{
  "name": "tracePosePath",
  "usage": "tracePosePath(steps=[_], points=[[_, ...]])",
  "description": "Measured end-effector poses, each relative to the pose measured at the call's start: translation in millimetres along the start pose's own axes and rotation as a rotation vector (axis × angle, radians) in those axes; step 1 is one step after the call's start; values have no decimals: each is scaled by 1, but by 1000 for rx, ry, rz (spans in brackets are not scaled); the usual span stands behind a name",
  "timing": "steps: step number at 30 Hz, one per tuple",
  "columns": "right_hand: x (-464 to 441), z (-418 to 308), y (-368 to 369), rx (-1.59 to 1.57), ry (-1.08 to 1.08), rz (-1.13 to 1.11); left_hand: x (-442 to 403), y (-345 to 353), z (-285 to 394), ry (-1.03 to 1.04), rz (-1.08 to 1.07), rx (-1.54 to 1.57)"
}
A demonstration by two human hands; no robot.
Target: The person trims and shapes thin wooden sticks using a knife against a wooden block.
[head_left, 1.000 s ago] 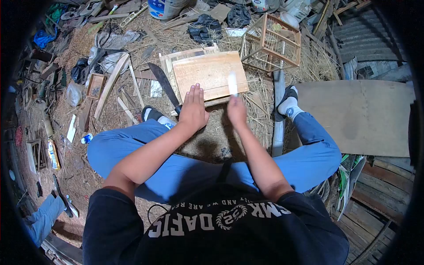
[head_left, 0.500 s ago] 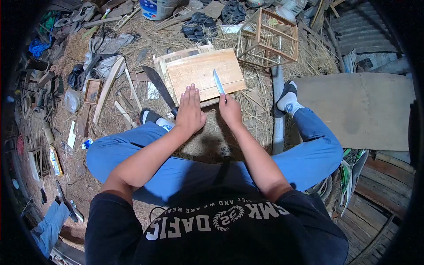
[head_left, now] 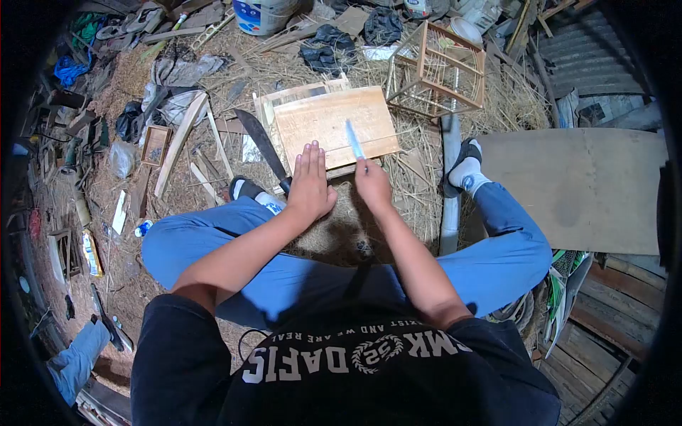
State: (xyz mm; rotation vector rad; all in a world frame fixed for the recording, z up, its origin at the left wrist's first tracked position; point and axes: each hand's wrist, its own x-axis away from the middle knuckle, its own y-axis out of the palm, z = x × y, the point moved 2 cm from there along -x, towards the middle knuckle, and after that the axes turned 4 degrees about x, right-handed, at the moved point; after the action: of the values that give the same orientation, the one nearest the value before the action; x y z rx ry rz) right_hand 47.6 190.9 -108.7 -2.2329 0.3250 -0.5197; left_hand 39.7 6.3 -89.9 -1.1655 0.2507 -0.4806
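Observation:
My right hand [head_left: 373, 183] is wrapped round the handle of a knife [head_left: 354, 142], its blade pointing away from me over a pale wooden board [head_left: 305, 116]. The blade is slightly blurred and lies across a thin strip [head_left: 380, 139] along the board's near side. My left hand [head_left: 310, 181] rests flat, fingers stretched out, on the board's near left edge. The strip's left end runs toward those fingers; whether it passes under them I cannot tell. Left of the board lies a machete [head_left: 260, 142] with a dark blade, its handle close to my left wrist.
A slatted wooden cage frame [head_left: 439, 71] stands right of the board. Black plastic bags [head_left: 328, 50] and a bucket [head_left: 264, 15] are beyond it. Wood pieces [head_left: 183, 142] lie left on the straw-covered ground. A grey pipe [head_left: 450, 184] and a flat panel [head_left: 568, 188] lie to the right.
The whole view has shifted slightly, so the board and cage sit a little lower and further right. The knife blade now looks blurred. Both hands keep nearly the same places at the board.

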Motion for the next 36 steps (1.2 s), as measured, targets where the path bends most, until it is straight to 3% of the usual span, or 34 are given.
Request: tracePosePath(steps=[2,5,9,10,11,13,17,19,24,27,29,31,34,36], points=[[-7,8,-14,-30,100,19,0,1,0,-2,14,-1],[9,3,1,-35,10,113,0,3,1,-1,29,12],[10,-9,-10,-11,41,-43,1,8,-3,11,-2,-44],[1,2,-8,-57,-26,62,-1,6,-3,9,0,-49],[-8,18,-7,-48,100,70,-1,6,-2,14,24,-44],[-8,20,-6,-78,99,123,5,6,-1,25,38,-40],[27,-13,25,-19,-46,-91,0,6,2,1,23,-74],[17,-3,23,-98,-110,-16,1,3,-1,-4,28,-86],[2,26,2,-84,27,216,2,6,2,15,38,-118],[29,6,17,-13,-10,-29,1,7,2,41,94,-132],[23,5,13,-17,-23,-22,1,0,5,28,38,-176],[8,24,-6,26,28,103,0,-3,6,15,1,-191],[-27,65,-40,-165,131,394,-3,-5,7,-9,-40,-206],[-63,94,-50,-337,257,353,-5,-6,8,-23,-51,-215]])
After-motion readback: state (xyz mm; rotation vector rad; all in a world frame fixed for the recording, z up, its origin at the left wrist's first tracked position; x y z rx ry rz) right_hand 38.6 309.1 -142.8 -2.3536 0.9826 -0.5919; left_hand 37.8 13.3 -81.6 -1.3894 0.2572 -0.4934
